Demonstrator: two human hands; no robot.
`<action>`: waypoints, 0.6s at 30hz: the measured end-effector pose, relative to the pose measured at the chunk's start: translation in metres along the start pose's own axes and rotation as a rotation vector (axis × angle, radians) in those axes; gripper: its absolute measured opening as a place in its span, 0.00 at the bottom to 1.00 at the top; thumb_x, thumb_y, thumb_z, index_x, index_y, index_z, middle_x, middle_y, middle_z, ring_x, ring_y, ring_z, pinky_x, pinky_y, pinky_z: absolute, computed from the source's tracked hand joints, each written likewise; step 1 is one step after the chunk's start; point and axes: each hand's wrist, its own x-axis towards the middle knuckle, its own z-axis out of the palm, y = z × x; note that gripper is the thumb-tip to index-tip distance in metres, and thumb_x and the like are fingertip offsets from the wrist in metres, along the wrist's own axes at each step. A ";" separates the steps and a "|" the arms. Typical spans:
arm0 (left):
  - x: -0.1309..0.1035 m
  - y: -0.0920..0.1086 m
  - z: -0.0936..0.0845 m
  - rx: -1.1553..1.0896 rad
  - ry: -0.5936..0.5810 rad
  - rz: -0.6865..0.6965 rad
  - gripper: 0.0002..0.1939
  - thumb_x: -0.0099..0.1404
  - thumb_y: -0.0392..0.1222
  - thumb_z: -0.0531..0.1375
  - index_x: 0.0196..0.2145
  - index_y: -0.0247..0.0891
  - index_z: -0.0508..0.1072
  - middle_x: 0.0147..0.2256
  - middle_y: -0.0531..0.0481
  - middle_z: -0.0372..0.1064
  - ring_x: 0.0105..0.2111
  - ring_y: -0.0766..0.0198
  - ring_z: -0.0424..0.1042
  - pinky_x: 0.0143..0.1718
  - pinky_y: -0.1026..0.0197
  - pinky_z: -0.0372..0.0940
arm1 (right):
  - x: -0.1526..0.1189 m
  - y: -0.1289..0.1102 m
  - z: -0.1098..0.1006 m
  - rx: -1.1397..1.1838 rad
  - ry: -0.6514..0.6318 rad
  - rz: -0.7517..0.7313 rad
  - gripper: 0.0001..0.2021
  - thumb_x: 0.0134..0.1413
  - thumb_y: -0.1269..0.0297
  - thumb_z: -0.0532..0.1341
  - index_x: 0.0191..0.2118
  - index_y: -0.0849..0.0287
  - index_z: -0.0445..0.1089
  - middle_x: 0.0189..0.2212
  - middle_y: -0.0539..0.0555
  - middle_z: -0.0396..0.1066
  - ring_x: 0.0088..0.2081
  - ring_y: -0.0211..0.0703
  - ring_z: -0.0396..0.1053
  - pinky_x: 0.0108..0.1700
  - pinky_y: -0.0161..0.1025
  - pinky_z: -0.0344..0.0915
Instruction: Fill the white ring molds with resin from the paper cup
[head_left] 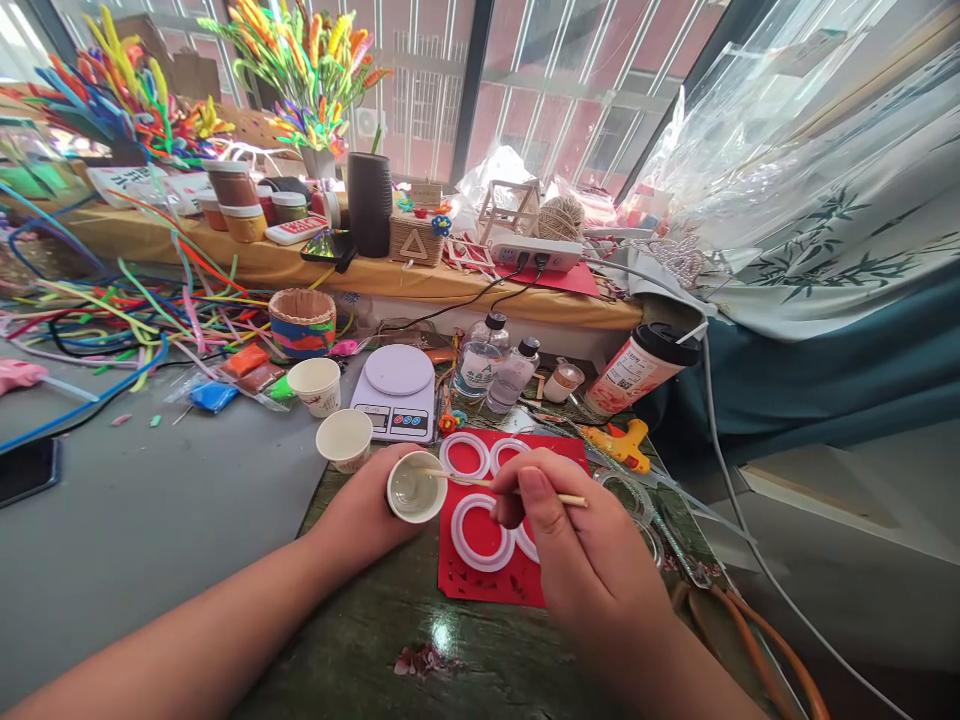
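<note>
My left hand point(364, 510) is wrapped round a small paper cup point(417, 488) that holds a clear liquid. Between the thumb and fingers of my right hand point(559, 520) is a thin wooden stick point(469, 481), its far end inside the cup. Under my right hand, white ring-shaped molds point(482, 533) lie on a red sheet point(487, 586); the hand partly hides some of them. Two more paper cups, one nearer point(343, 440) and one farther point(315, 387), stand beyond my left hand.
A white digital scale point(394, 385) stands behind the cups, with two clear bottles point(480, 360) to its right. A yellow glue gun point(626, 444) and a lidded drink cup point(637, 370) are at the right. Dried petals point(424, 660) lie in front; a phone point(28, 470) is far left.
</note>
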 end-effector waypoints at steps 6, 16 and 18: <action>0.000 -0.004 0.002 0.011 -0.022 -0.020 0.16 0.66 0.43 0.73 0.51 0.43 0.82 0.53 0.44 0.86 0.52 0.46 0.84 0.57 0.46 0.79 | 0.000 0.001 0.001 -0.039 -0.025 -0.016 0.22 0.86 0.53 0.51 0.37 0.52 0.72 0.28 0.49 0.74 0.30 0.43 0.73 0.33 0.41 0.66; 0.001 -0.001 0.000 0.006 0.002 -0.005 0.17 0.65 0.42 0.73 0.51 0.44 0.81 0.51 0.44 0.86 0.50 0.45 0.86 0.55 0.46 0.80 | 0.000 0.001 -0.002 0.000 -0.062 -0.031 0.22 0.85 0.53 0.52 0.36 0.52 0.72 0.28 0.49 0.75 0.30 0.42 0.73 0.33 0.40 0.66; 0.001 -0.002 0.000 0.005 0.002 -0.001 0.18 0.65 0.42 0.73 0.52 0.43 0.81 0.52 0.44 0.86 0.51 0.44 0.86 0.56 0.45 0.80 | -0.001 0.002 -0.001 -0.013 -0.031 -0.021 0.22 0.86 0.53 0.52 0.36 0.52 0.72 0.28 0.49 0.75 0.30 0.42 0.72 0.32 0.40 0.65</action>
